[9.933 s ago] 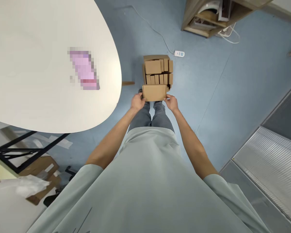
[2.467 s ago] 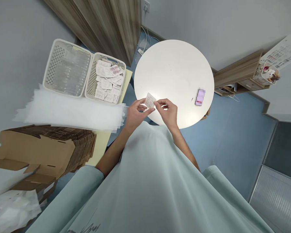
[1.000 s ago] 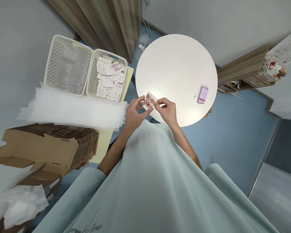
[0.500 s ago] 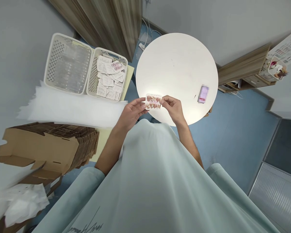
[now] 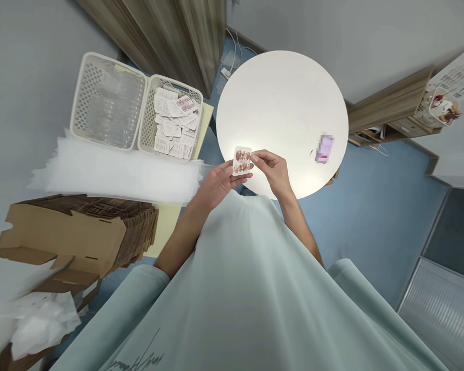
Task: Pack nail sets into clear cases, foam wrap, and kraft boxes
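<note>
Over the near edge of the table [image 5: 282, 103], the small card [image 5: 241, 168] now shows its pictures, its earlier text side turned away. The right hand's [image 5: 274, 169] fingers pinch its corner; the left hand's [image 5: 218, 184] fingers hold it from behind, lower ones spread.

A white card [image 5: 242, 161] near the dial's centre is patterned with two rows of reddish-brown shapes. White is recorded on the round table [image 5: 282, 103] at one o'clock, pale blue-green on the shirt [image 5: 247, 273] at six, brown on the cardboard [image 5: 67, 226] at nine.
</note>
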`<state>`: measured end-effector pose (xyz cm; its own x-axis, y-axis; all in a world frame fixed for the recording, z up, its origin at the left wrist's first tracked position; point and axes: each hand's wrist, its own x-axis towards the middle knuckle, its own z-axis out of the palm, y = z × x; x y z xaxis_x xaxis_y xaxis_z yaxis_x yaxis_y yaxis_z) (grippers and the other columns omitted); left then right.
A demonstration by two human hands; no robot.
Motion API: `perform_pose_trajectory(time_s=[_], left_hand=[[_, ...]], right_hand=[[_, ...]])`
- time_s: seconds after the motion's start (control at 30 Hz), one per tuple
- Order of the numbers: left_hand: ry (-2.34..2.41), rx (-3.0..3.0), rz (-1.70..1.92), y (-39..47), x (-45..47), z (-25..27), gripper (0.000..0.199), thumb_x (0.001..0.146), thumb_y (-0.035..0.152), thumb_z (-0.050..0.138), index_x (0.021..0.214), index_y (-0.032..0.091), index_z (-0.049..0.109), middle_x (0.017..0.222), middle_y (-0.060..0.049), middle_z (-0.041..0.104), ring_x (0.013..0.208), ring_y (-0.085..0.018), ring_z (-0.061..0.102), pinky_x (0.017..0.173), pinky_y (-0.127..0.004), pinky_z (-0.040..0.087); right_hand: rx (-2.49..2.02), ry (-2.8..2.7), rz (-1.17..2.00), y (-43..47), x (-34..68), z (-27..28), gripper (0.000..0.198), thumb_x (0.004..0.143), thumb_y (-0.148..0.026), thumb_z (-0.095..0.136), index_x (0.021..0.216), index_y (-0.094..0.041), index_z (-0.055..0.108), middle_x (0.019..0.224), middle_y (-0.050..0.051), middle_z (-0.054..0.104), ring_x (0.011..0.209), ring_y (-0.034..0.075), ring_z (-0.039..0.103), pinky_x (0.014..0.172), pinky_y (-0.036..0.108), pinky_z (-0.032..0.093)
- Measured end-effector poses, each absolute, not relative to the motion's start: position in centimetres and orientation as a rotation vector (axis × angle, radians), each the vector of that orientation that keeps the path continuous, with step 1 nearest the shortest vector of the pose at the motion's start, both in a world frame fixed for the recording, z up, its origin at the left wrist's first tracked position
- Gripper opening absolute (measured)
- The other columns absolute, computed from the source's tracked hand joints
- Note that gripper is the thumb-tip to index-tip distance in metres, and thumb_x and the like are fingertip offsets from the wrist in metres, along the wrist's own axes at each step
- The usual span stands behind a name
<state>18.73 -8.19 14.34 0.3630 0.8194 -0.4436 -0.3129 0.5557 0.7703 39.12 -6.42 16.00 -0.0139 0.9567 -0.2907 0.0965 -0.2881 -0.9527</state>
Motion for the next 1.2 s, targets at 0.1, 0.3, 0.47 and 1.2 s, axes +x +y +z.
perform_pose_trajectory(time_s=[0.1, 0.3, 0.47, 1.2], left_hand=[[1.092, 0.707, 0.867, -8.1, 18.9, 14.2, 0.078, 0.08, 0.078, 0.092, 0.135, 0.023, 0.082, 0.139, -0.017, 0.083, 0.127, -0.038, 0.081, 0.111, -0.053, 0.064], [1.402, 0.973, 0.964, -8.6, 19.6, 13.8, 0.081, 0.076, 0.062, 0.101, 0.143, 0.024, 0.077, 0.141, -0.014, 0.08, 0.125, -0.034, 0.078, 0.111, -0.05, 0.064], [1.532, 1.157, 0.968, -9.0, 20.1, 14.0, 0.071, 0.081, 0.053, 0.098, 0.144, 0.026, 0.078, 0.145, -0.011, 0.075, 0.129, -0.033, 0.076, 0.109, -0.047, 0.064], [1.382, 0.847, 0.94, -6.3, 18.1, 14.0, 0.064, 0.09, 0.079, 0.088, 0.117, 0.021, 0.083, 0.116, -0.011, 0.085, 0.095, -0.023, 0.083, 0.088, -0.037, 0.071]], right_hand=[[-1.546, -1.132, 1.325, -6.7, 38.9, 16.2, 0.054, 0.089, -0.082, 0.083, 0.097, -0.028, 0.084, 0.11, 0.006, 0.082, 0.111, 0.026, 0.076, 0.092, 0.041, 0.065], [-1.564, -1.159, 1.287, -7.4, 38.0, 16.7, 0.045, 0.09, -0.072, 0.087, 0.091, -0.028, 0.084, 0.105, 0.005, 0.082, 0.105, 0.025, 0.077, 0.085, 0.039, 0.064], [-1.715, -1.175, 1.168, -7.3, 37.7, 16.1, 0.038, 0.096, -0.063, 0.082, 0.087, -0.026, 0.079, 0.1, 0.004, 0.08, 0.101, 0.023, 0.075, 0.079, 0.035, 0.061], [-1.365, -1.745, 0.821, -7.7, 40.1, 14.2, 0.03, 0.113, -0.051, 0.067, 0.095, -0.028, 0.073, 0.097, 0.006, 0.075, 0.097, 0.025, 0.07, 0.084, 0.043, 0.061]])
